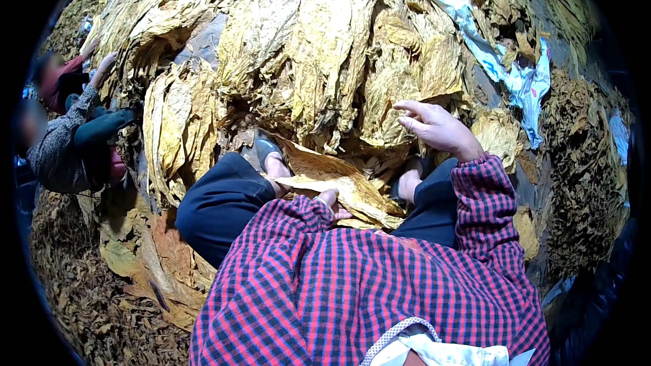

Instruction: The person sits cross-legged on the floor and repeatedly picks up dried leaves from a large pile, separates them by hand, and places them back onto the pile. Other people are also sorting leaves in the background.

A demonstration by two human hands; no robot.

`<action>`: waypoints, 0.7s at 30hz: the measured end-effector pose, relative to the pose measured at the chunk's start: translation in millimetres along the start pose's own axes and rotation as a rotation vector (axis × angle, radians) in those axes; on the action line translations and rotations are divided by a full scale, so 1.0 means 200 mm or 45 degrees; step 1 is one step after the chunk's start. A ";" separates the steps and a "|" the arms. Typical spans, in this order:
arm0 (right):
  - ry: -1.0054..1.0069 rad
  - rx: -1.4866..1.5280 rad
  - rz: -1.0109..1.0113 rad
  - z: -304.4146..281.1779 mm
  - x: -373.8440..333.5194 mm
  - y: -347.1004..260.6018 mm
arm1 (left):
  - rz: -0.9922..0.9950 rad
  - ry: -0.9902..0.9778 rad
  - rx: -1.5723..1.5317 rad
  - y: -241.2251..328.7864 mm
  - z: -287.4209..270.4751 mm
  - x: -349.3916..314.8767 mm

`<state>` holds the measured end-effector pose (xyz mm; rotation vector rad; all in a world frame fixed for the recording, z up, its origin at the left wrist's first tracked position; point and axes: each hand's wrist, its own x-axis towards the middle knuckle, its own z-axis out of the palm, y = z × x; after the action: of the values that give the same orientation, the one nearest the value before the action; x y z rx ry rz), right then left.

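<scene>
One leaf (352,186) lies between our feet (274,167), near edge gripped in our left hand (333,205), so we should pinch lightly and support its far end with our right hand (437,126), empty, fingers loosely spread over the pile (332,47).

Yellow-brown leaves (356,186), pink-and-navy checked shirt (380,291)

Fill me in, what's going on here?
A person in a checked shirt sits with legs apart beside a pile of big dried leaves. The left hand is at a loose leaf lying between the feet; its exact grip is unclear. The right hand is raised near the pile, with nothing visible in it. Two other people are over on the left.
</scene>
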<state>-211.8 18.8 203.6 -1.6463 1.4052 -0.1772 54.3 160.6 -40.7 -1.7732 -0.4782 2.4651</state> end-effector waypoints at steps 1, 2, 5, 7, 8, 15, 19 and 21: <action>-0.003 -0.007 -0.001 0.00 0.00 0.00 | -0.089 0.060 0.075 -0.01 0.02 -0.03; -0.012 0.003 0.001 0.00 0.00 0.00 | 0.032 0.036 0.562 -0.01 0.04 -0.06; 0.016 -0.022 -0.026 -0.01 -0.01 0.00 | 0.356 -0.019 1.980 0.03 0.12 -0.20; 0.024 -0.041 -0.048 -0.02 -0.02 0.00 | 0.437 0.030 2.731 0.02 0.19 -0.27; 0.067 -0.053 -0.069 -0.02 -0.02 0.00 | 0.249 0.145 2.832 0.01 0.23 -0.29; 0.118 -0.116 -0.205 -0.01 -0.05 0.06 | 0.695 0.369 3.200 0.31 0.20 -0.28; 0.177 -0.165 -0.232 0.02 -0.10 0.08 | 0.258 0.539 2.862 0.21 -0.09 -0.22; 0.172 -0.122 -0.240 0.01 -0.13 0.08 | 0.012 0.287 2.876 0.11 -0.14 -0.13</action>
<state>-229.5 42.9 202.1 -1.8769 1.3746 -0.3394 91.4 138.5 -31.5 -0.6776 1.5712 1.0119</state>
